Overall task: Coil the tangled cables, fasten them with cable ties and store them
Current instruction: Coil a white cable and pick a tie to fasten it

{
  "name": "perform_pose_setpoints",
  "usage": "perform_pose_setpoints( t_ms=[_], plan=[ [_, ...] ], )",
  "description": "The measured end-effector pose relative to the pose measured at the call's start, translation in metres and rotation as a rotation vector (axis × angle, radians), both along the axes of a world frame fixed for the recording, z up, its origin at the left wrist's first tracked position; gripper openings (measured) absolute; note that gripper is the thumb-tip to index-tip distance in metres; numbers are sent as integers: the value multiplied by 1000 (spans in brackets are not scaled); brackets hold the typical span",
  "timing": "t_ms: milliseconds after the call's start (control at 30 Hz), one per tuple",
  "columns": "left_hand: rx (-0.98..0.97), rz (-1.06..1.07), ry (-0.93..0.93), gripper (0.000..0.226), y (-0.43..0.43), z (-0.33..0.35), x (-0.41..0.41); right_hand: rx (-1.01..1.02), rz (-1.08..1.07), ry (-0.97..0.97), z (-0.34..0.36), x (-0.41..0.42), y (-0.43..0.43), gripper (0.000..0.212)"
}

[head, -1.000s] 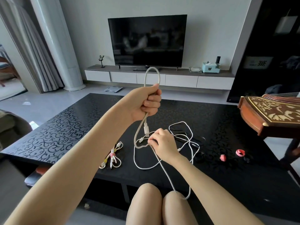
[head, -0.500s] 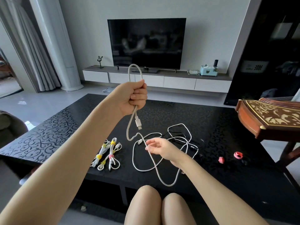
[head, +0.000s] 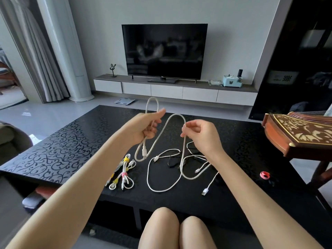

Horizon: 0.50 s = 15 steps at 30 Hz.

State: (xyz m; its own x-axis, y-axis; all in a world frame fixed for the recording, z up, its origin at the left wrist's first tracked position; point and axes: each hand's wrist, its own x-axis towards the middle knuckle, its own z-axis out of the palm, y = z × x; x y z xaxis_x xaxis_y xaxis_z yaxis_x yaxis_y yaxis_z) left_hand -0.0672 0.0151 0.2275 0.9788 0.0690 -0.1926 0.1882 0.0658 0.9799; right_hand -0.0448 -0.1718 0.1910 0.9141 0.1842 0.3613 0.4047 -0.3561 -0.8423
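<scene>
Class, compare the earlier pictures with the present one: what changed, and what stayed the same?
The right hand rose from the table and now pinches the white cable beside the left hand, lifting a second loop. The left hand still grips the first loop. The tied bundles and the pink tie lie where they were.

You have one raised white cable, at least two loose white cables, one black cable and one pink tie roll; the tied bundles blur together.

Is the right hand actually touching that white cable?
Touching. The head view shows the right hand pinching the white cable, with no gap visible.
</scene>
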Motion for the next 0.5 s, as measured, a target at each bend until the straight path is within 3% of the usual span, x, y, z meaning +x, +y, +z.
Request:
perform_pose_setpoints(
  t_ms=[67, 167, 333, 500],
  plan=[
    [-50, -120, -9, 62, -4, -11, -3, -155, -51, -192, 10, -5, 2, 7],
    [-30, -242, -32, 73, -9, -25, -5, -33, 18, -159, 22, -9, 7, 9],
    [126, -330, -87, 47, -16, -37, -6, 117, 114, -38, 30, -3, 15, 19],
    [312, -362, -202, 40, -21, -38, -10, 222, 132, 101, 30, -1, 20, 17]
  ],
)
